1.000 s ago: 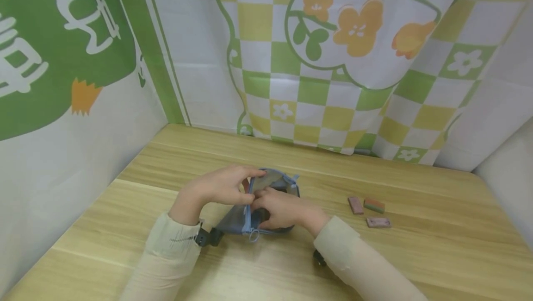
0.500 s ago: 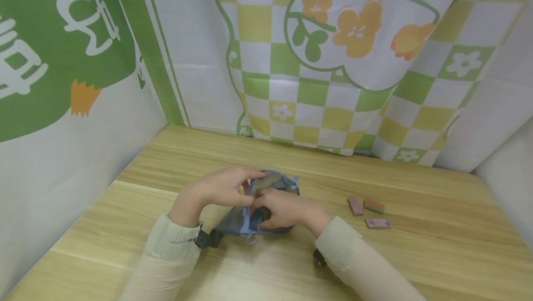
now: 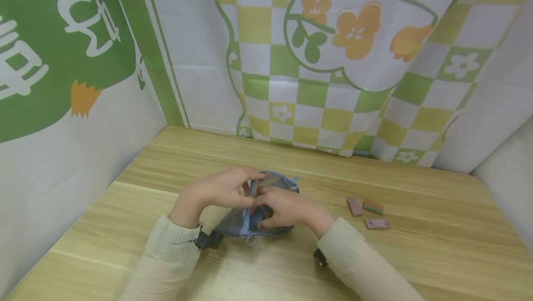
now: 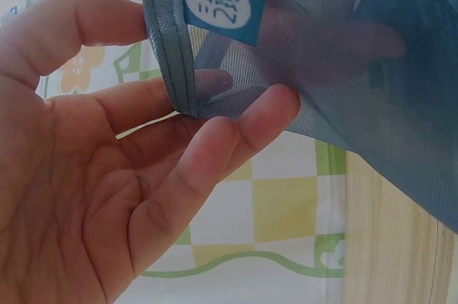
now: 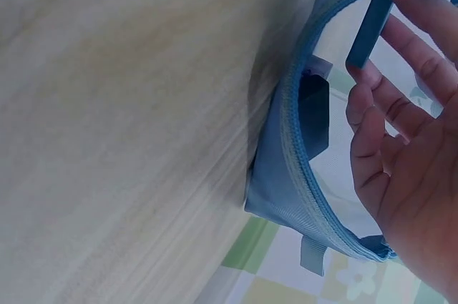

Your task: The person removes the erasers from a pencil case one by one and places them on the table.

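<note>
A blue mesh zip pouch lies on its side on the table, its zipped mouth unfastened and facing right. My left hand holds the mouth's left edge; in the left wrist view its fingers curl about the hem beside a blue label. Inside the mouth is my right hand. The right wrist view has a narrow blue bar pinched between its fingertips. Another dark blue block sits against the pouch's inner wall. Through the mesh, the right fingers show only dimly.
Right of the pouch, two pinkish bars and an orange-and-green bar lie on the wooden table. A checked curtain hangs behind the table, and a white-and-green cloth lines the left side.
My right hand has shifted slightly inside the pouch, and a dark patch now shows beneath its fingers. The left hand and the bars on the table stay as they were.
</note>
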{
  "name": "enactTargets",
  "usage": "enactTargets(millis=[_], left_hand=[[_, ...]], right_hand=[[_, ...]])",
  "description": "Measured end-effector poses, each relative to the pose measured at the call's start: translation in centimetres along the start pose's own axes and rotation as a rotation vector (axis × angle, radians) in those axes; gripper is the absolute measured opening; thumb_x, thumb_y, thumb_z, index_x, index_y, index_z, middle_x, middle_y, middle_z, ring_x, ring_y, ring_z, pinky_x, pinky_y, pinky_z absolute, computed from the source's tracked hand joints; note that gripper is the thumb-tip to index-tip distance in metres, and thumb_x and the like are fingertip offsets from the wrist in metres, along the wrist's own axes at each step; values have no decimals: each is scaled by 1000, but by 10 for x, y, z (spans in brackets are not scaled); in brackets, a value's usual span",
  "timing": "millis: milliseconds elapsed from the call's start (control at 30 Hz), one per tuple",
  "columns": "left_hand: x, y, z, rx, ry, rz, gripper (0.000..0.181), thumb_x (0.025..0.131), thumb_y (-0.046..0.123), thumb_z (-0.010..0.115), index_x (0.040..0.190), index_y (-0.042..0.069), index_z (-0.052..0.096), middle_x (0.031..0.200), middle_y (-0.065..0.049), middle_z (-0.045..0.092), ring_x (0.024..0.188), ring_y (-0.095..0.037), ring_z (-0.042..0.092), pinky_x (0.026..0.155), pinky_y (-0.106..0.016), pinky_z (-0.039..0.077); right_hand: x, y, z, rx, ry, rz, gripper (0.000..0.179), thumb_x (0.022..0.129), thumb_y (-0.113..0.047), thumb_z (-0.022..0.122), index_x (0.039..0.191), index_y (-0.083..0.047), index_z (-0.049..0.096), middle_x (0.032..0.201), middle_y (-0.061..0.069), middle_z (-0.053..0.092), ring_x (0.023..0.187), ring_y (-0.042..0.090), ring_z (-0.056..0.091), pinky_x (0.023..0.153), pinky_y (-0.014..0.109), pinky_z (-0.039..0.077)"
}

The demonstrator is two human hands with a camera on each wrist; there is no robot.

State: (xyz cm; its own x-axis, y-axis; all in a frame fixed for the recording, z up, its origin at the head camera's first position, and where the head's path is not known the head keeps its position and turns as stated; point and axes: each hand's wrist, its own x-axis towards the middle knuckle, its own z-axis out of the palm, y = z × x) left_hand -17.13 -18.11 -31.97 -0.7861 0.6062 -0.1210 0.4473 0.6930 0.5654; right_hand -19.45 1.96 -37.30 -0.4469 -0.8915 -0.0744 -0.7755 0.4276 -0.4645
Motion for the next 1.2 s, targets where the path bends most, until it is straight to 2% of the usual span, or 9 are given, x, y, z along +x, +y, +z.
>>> enactTargets(millis=[233, 633, 800, 1067, 1200], left_hand=[[0, 0, 0, 3, 1, -6, 65, 86, 17, 63, 147, 3, 47, 142, -13, 54, 85, -12, 59, 65, -26, 50], [0, 0, 0, -13, -3, -9, 67, 83, 16, 63, 147, 3, 46, 133, -9, 58, 82, -11, 58, 61, -25, 49], [0, -1, 1, -9, -3, -2, 67, 83, 15, 62, 147, 2, 46, 139, -12, 56, 84, -10, 58, 64, -25, 50], [0, -1, 2, -7, -11, -1, 65, 87, 17, 62, 148, 2, 45, 137, -12, 57, 85, -10, 58, 65, -26, 50], [1, -1, 1, -20, -13, 0, 66, 86, 16, 62, 148, 0, 44, 134, -14, 58, 84, -12, 59, 63, -26, 50]], right_hand=[[-3, -2, -3, -7, 12, -7, 31, 85, -22, 78, 114, -12, 70, 122, 0, 60, 116, 15, 56, 100, 28, 49], [-9, -4, -6, -35, 33, -1, 31, 86, -24, 76, 116, -15, 70, 120, -1, 60, 114, 14, 55, 100, 31, 48], [-14, -3, -4, -33, 44, 0, 32, 86, -26, 75, 117, -17, 70, 122, -2, 60, 115, 15, 55, 100, 33, 48], [-21, -2, -3, -42, 77, -19, 34, 85, -27, 76, 117, -18, 71, 117, -3, 59, 108, 13, 57, 97, 30, 49], [-25, -2, -5, -22, 96, -14, 33, 85, -27, 77, 116, -18, 71, 112, -4, 58, 100, 11, 55, 90, 26, 49]])
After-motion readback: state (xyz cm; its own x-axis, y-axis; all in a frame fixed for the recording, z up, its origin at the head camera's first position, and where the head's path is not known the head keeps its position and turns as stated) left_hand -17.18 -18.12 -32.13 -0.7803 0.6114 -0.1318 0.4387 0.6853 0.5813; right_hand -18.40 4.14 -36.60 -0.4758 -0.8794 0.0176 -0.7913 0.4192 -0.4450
